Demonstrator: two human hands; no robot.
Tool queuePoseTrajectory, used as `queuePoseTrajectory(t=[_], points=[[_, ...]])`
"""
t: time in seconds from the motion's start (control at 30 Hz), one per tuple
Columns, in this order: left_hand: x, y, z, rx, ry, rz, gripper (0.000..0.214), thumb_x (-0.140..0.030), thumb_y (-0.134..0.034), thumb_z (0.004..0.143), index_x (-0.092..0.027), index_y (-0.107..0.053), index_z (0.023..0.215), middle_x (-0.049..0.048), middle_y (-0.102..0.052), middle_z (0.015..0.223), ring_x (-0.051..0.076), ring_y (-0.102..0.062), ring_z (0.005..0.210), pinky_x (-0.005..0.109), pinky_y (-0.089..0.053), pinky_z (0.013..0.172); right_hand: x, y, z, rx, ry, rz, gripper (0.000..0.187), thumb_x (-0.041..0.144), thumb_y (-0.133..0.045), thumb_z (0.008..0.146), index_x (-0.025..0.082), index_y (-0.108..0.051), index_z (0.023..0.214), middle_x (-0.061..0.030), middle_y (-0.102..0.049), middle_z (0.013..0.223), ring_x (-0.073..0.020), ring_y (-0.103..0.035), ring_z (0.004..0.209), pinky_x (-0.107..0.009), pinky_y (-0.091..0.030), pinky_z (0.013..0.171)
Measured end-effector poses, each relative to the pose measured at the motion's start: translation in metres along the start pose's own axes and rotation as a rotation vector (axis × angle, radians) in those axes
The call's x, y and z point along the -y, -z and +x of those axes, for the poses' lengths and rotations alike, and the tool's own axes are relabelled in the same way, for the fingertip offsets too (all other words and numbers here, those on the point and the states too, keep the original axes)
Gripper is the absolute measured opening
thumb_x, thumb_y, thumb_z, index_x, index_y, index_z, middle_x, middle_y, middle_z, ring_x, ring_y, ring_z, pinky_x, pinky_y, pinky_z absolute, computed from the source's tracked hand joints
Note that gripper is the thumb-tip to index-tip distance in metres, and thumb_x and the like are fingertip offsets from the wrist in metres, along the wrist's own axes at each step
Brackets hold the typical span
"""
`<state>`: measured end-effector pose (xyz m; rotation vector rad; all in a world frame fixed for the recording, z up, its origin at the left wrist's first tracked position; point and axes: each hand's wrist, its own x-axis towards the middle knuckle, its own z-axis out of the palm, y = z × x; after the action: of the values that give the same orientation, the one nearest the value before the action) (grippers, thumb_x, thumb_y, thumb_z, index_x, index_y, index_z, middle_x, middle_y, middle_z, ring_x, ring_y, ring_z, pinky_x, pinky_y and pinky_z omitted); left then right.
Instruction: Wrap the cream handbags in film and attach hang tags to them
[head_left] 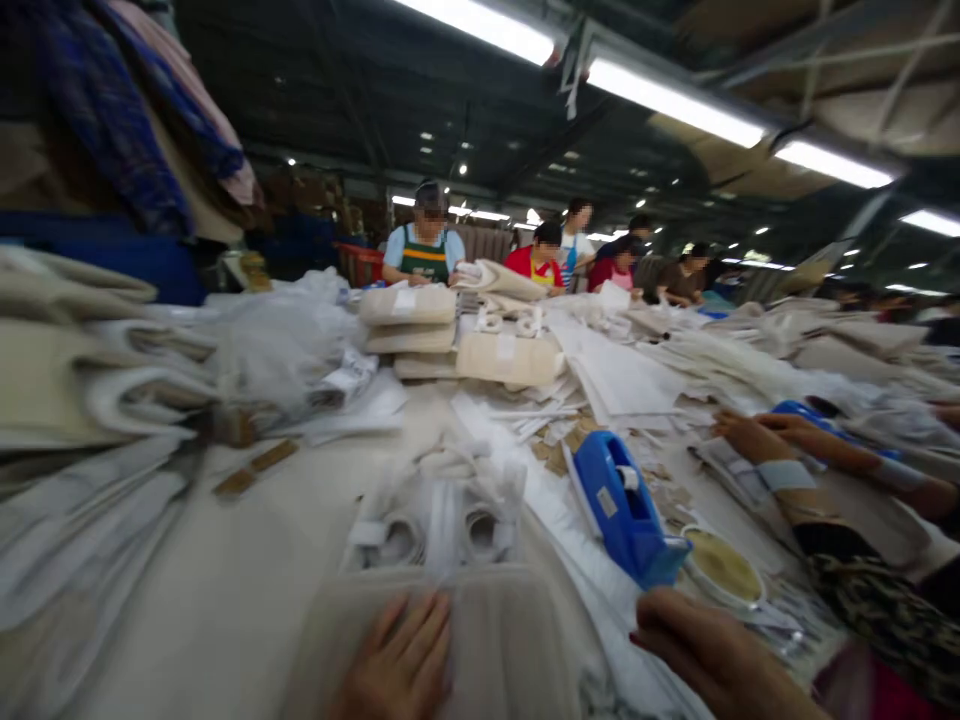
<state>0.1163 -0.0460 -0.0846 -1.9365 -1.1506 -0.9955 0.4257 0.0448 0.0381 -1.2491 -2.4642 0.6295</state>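
Note:
My left hand (401, 655) lies flat on a folded beige cloth bundle (510, 640), its fingers stretched and close together. Just beyond the bundle's far edge stand two rolled white pieces (401, 537) with a pale strip between them. My right hand (697, 650) is to the right, apart from the bundle, with its fingers curled inward. Whatever those fingers hold, if anything, is hidden and blurred. Nearest to it is a blue tape dispenser (626, 510), tilted on the table. Beside the dispenser lies a round yellowish roll, perhaps tape (724, 565).
A co-worker's forearm with a pale wrist band (784, 474) reaches in from the right, over folded cloth. Stacked beige bundles (506, 358) and clear plastic bags (281, 340) line the back. Piled cloth (67, 380) borders the left. Several people work beyond.

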Motion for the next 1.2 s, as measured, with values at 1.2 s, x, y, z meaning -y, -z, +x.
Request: queuePoseTrajectory(t=[1.2], points=[[-0.007, 0.029, 0.016, 0.334, 0.147, -0.01, 0.031, -0.024, -0.046, 0.09, -0.012, -0.058, 0.116, 0.0126, -0.061, 0.122, 0.025, -0.049, 0.124, 0.039, -0.041, 0.103, 0.095, -0.104, 0.116, 0.102, 0.702, -0.271, 0.029, 0.006, -0.044, 0.084, 0.017, -0.063, 0.103, -0.009, -0.067, 0.103, -0.0232, -0.054, 0.098, -0.039, -0.038, 0.088]])
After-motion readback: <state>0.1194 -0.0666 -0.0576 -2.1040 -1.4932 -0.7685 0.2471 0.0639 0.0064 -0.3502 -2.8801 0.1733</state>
